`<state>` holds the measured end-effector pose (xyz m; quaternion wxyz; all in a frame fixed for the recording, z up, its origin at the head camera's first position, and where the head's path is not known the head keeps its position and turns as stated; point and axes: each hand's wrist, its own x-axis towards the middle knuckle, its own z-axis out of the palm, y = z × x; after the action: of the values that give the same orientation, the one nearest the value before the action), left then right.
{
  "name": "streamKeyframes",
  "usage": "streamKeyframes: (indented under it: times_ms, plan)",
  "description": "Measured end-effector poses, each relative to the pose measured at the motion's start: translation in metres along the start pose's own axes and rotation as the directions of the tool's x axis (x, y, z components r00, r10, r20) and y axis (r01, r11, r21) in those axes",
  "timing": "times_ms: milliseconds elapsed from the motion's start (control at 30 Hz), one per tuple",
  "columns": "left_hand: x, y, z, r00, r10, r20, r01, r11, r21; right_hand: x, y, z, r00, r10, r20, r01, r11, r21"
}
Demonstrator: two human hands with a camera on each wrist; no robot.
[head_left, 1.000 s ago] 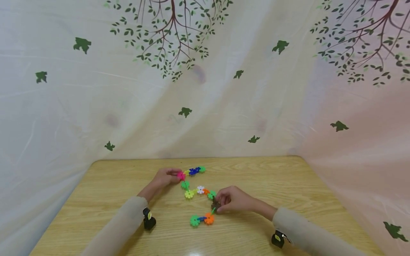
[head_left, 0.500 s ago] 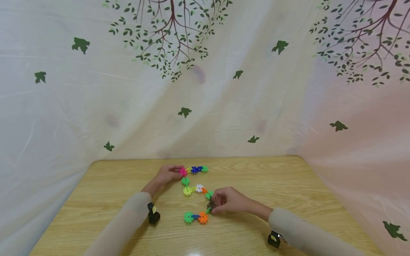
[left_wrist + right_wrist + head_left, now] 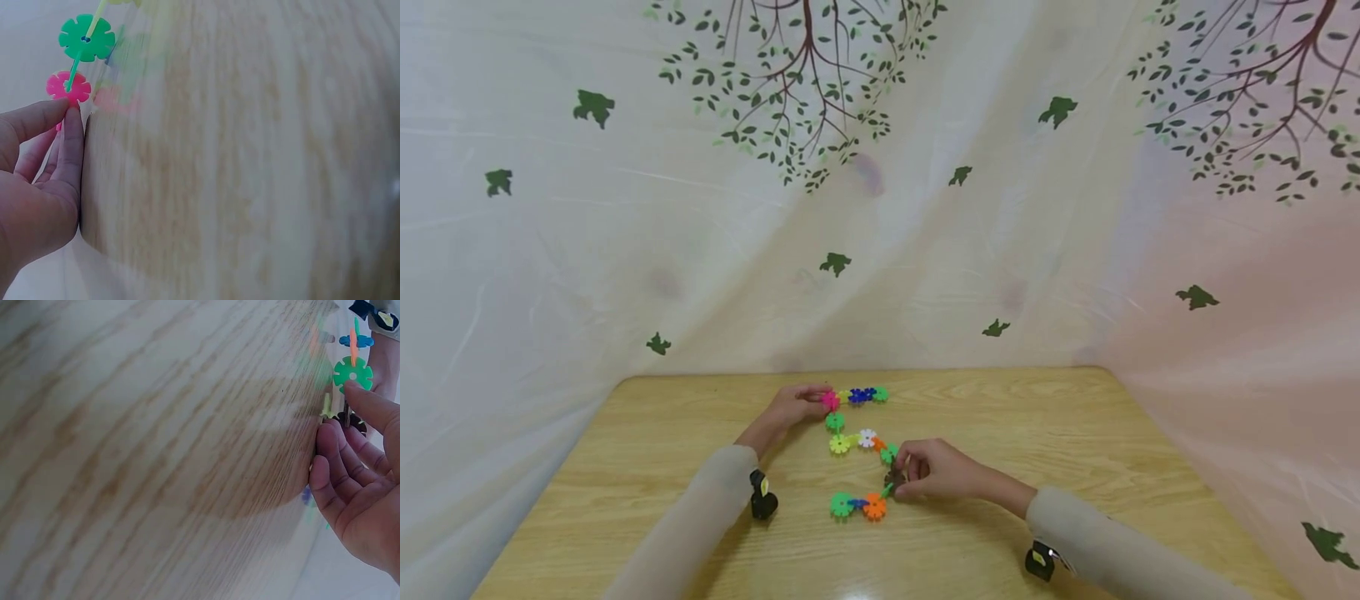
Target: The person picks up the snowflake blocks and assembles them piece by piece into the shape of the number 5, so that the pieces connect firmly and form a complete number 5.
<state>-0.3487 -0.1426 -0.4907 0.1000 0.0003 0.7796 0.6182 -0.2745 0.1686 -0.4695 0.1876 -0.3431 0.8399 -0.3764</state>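
A chain of snowflake building discs lies on the table in a winding S shape. At its far left bend, my left hand pinches the pink disc between thumb and fingertips; the left wrist view shows the green disc joined to it. My right hand holds the chain at the right bend, its fingers around the dark brown disc. In the right wrist view one fingertip touches a green disc of the chain. An orange disc and a green disc form the near end.
The wooden table ends at a pale cloth backdrop printed with branches and leaves. Two blue discs and a green disc make up the chain's far end. A black camera is strapped at the left wrist.
The chain's near end has moved left and slightly away from me, bringing the S into line. My left hand has shifted a little forward and right, my right hand slightly left.
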Motion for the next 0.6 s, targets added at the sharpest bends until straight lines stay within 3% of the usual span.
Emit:
streamKeyframes:
  times_ms: [167,600]
  plan:
    - [0.0004,0.001,0.001,1.0,0.006,-0.004,-0.006,1.0,0.005,0.0013,0.002,0.0008,1.0,-0.003,-0.002,0.003,1.0,-0.004]
    - [0.0025,0.0009,0.0057,1.0,0.001,-0.029,-0.005,0.994,-0.107,0.0034,0.0013,0.0019,1.0,0.003,-0.004,-0.003,1.0,-0.01]
